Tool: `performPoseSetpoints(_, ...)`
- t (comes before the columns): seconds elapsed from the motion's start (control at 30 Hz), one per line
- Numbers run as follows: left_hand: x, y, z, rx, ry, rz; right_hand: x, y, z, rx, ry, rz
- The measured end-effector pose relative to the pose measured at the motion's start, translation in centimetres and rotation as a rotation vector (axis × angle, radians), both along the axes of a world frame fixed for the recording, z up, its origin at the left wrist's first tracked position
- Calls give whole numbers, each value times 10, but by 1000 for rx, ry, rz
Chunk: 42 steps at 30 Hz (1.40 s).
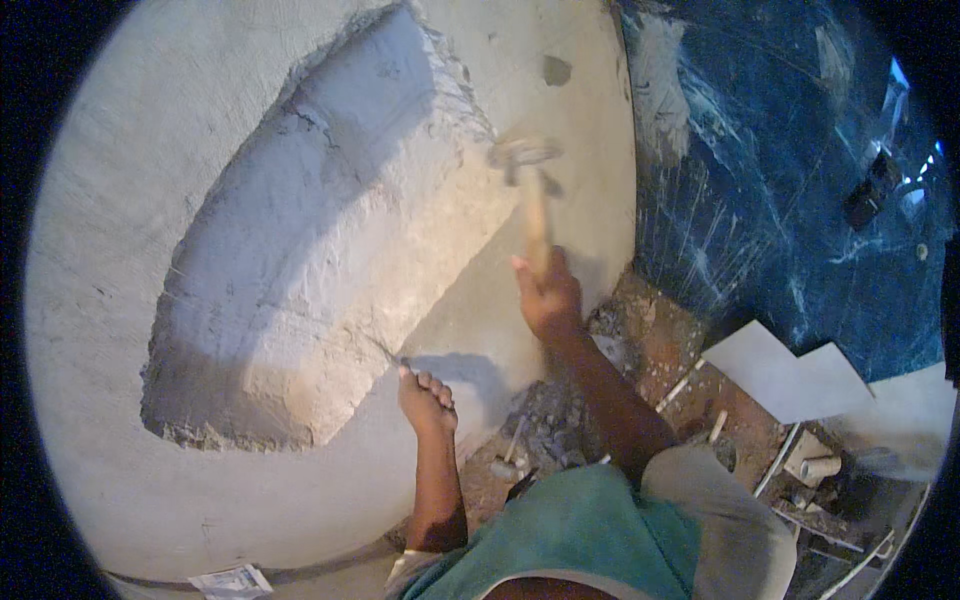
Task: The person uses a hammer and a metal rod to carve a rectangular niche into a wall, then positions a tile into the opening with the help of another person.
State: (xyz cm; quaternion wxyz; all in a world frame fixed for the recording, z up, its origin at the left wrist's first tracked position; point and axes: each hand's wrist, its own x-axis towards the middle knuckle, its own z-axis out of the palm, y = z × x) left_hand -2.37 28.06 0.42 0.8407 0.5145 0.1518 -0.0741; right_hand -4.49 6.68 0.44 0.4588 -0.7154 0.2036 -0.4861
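A wooden-handled hammer (537,215) is gripped in my right hand (552,298), raised in front of the wall; its head is smeared by motion. My left hand (428,402) is closed around a thin metal chisel (383,349), whose tip points up and left at the lower right edge of a recess. That large recess (290,210) is cut into the pale plastered wall (110,230), with rough broken edges and a whitish inner face. The hammer head is well above and to the right of the chisel, apart from it.
Rubble (560,425) lies at the wall's foot, with another hammer (512,455) on it. A dark blue, scratched wall (740,150) stands to the right. Below it are white boards (780,375), thin pipes (778,460) and debris. A printed sheet (230,582) lies at lower left.
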Motion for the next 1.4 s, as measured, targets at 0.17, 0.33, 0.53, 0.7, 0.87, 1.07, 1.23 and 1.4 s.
performPoseSetpoints(0.17, 2, -18, 8, -5, -5, 21, 25, -14, -38, 57, 5, -66)
performPoseSetpoints(0.33, 2, 4, -8, -10, -15, -1, 2, -13, 2, 536, 252, 463)
performPoseSetpoints(0.53, -4, -25, 6, -54, -5, -30, 20, 12, -41, 262, 173, 349)
performPoseSetpoints(0.7, -28, -50, 3, 23, -41, -199, -43, 5, -23, 113, 450, 725)
performPoseSetpoints(0.87, -34, -128, 11, 132, -128, -532, -157, -38, -49, -28, 562, 379)
performPoseSetpoints(1.07, 57, -208, -31, 349, -586, -483, -280, -96, -84, 554, 739, 199)
performPoseSetpoints(1.23, 35, -168, -55, 365, -330, -81, -381, -142, -133, 703, 859, 26)
performPoseSetpoints(1.4, 67, -183, -92, 1336, -1140, 88, -378, -161, -143, 722, 656, 142)
